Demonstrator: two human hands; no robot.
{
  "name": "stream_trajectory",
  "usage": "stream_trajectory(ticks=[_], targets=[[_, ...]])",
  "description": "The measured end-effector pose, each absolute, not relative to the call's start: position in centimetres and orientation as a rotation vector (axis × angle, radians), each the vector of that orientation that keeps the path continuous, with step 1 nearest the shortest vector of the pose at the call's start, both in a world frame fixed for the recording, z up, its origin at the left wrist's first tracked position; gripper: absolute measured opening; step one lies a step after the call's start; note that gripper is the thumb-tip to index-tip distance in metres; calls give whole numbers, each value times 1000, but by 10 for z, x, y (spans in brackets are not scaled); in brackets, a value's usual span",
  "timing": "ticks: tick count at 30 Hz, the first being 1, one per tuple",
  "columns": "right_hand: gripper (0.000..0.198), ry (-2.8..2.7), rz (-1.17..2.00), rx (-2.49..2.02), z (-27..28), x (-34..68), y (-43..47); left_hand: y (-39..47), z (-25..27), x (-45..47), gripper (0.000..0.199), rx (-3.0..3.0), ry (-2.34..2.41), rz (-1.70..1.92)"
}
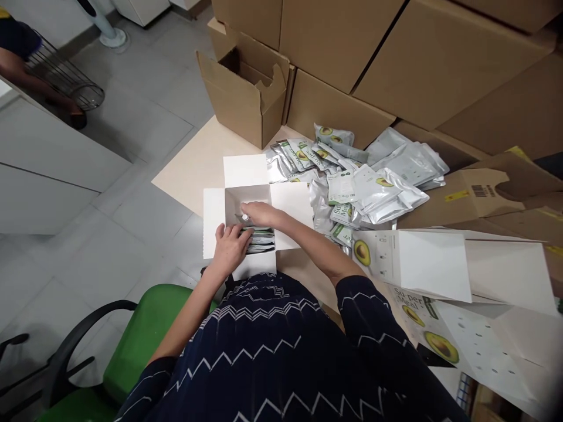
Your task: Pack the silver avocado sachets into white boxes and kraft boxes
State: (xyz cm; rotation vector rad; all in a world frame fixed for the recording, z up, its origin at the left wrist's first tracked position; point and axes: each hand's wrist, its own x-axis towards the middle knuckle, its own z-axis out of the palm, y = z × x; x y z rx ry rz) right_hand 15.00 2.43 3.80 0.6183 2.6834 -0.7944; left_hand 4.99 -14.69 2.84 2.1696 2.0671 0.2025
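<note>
A white carton (pixel 247 192) stands at the table edge with its flaps folded outward. Inside, a row of flat packets (pixel 261 240) stands on edge on the side near my body. My left hand (pixel 230 248) reaches over the left wall, fingers apart and resting against the packets' left ends. Deeper in the carton, my right hand (pixel 260 214) is closed around a small object with a round white cap (pixel 245 217); most of that object is hidden by the fingers.
Silver avocado-print pouches (pixel 343 176) lie heaped to the right. Brown boxes (pixel 325 41) are stacked behind, and an open brown box (pixel 246 94) stands at the back. Unfolded printed cartons (pixel 433 264) lie right. A green chair (pixel 145 334) is at left; another person's arm (pixel 39 85) shows far left.
</note>
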Motion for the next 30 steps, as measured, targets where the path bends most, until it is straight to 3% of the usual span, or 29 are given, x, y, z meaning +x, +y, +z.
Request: stream_trajectory(ticks=[8,16,18,21,24,27,30], targets=[[19,2758,-807,557,46,154,26,-147,29,48,34,2145,2126,278],[25,2723,-930,599,53,161,16,-146,27,48,47,2120,2081,282],[29,2774,-1113,639,60,169,15,-147,26,48,48,2124,2087,272],[28,2906,-1660,813,72,195,21,-147,25,48,49,2124,2092,268],[22,2925,-2025,1398,73,236,44,-148,25,49,50,2115,2095,280],[29,2776,-1740,2184,50,283,72,-148,25,49,50,2115,2102,287],[33,2462,-1136,2465,8,319,80,-148,24,49,50,2116,2104,289]])
